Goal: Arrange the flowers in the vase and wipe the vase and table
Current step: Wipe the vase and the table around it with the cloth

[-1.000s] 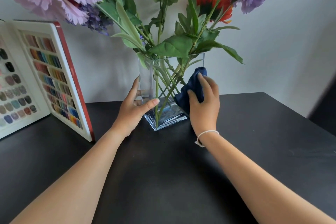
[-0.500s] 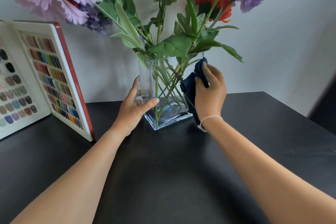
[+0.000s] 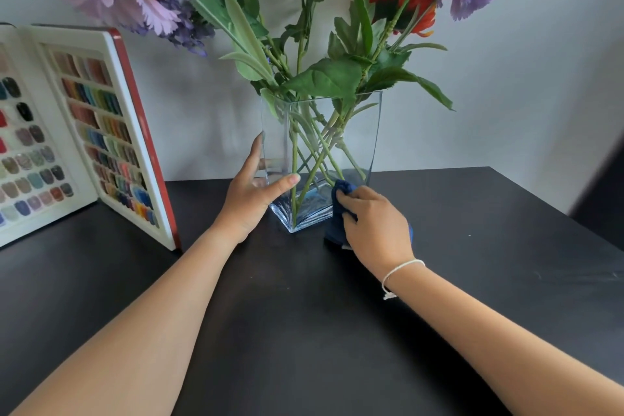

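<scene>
- Vase: clear glass, square-sided, upright; it stands on the dark worktop close to the back wall, with one corner turned toward you. Its long axis runs straight up.
- Flowers: stems cross inside the glass and fan out above the rim, with pink, purple and orange heads. They look already arranged, so your step in hand appears to be the wiping.
- Cloth: dark blue, bunched, pressed to the lower right face of the vase near its base, its bottom edge down at the worktop.
- Right hand: your fingers are curled tight around the cloth. It is the nearer hand to the unwiped glass, which lies directly above it along that right face, so your next stroke likely runs upward, parallel to the vase's axis.
- Left hand: spread flat, palm on the left face, thumb across the front corner, steadying. Nothing is pinched in it.
- Risk, as a judgement: an upward push high on tall glass could tip it leftward; your bracing hand sits low.
- Swatch book: propped open at the left, well apart from the vase.
</scene>
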{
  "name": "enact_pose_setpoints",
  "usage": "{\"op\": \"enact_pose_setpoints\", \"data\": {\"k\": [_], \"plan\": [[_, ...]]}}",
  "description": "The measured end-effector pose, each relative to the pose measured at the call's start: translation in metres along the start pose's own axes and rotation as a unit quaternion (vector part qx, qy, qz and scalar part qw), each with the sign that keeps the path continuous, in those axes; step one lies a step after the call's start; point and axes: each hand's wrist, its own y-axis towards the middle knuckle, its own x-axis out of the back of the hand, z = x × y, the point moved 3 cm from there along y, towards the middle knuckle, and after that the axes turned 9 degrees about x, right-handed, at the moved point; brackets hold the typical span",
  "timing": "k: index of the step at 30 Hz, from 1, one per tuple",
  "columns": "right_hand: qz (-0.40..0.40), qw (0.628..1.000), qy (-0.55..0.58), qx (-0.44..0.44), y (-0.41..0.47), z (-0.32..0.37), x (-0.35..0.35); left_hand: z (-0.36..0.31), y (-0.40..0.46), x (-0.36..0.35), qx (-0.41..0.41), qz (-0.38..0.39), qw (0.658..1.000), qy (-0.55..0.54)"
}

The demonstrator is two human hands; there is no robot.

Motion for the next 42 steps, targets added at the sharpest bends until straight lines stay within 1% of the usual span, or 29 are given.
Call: {"op": "enact_pose_setpoints", "data": {"k": [2, 7, 11, 16, 19, 25, 32, 36, 42], "plan": [[0.046, 0.998, -0.029, 0.015, -0.002, 0.003, 0.002, -0.001, -0.001, 0.001, 0.003, -0.002, 1.0, 0.0], [0.116, 0.99, -0.063, 0.053, -0.001, 0.011, 0.002, -0.003, -0.003, 0.002, 0.009, -0.002, 1.0, 0.001], [0.122, 0.987, -0.076, 0.074, -0.004, 0.015, 0.0, -0.002, -0.001, 0.002, 0.008, 0.009, 1.0, -0.007], [0.16, 0.978, -0.057, 0.12, -0.003, 0.027, -0.005, 0.001, 0.001, 0.003, -0.002, 0.025, 1.0, -0.007], [0.172, 0.974, -0.054, 0.139, -0.002, 0.036, -0.007, 0.001, 0.001, 0.003, -0.002, 0.021, 1.0, -0.003], [0.178, 0.969, -0.046, 0.165, -0.004, 0.044, -0.013, 0.0, 0.0, 0.002, -0.005, 0.017, 1.0, -0.001], [0.12, 0.975, -0.07, 0.175, -0.013, 0.036, -0.021, 0.001, -0.001, 0.003, -0.009, 0.011, 1.0, -0.009], [0.101, 0.978, -0.08, 0.165, -0.014, 0.031, -0.02, 0.002, 0.0, 0.003, -0.012, 0.011, 1.0, -0.018], [0.115, 0.978, -0.115, 0.133, -0.012, 0.009, -0.013, 0.002, 0.0, 0.004, -0.013, 0.013, 0.999, -0.026]]}}
